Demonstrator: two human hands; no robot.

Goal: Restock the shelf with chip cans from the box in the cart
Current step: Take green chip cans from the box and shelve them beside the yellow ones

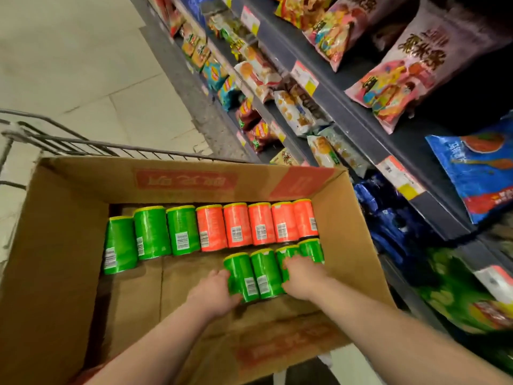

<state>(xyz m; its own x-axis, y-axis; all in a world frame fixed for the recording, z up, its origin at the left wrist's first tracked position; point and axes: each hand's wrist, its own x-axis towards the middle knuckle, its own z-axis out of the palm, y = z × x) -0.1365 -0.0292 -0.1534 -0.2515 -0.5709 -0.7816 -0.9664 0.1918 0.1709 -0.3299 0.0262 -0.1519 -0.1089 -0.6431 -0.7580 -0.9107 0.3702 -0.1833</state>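
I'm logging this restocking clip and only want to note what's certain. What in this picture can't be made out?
All in the head view:
- Grip: the left hand and right hand cover parts of the green cans; whether they are lifted is unclear.
- Can brand print: too small and blurred.
- Price tags: blurred.
- The cart: mostly hidden by the box.
- The empty slot for the cans: not visible.

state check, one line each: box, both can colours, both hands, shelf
Box: open, part empty.
Green cans: lying flat, seven.
Orange cans: lying flat, five.
Left hand: grip on the near green cans' left side.
Right hand: atop their right side.
Shelf: stocked with bags.
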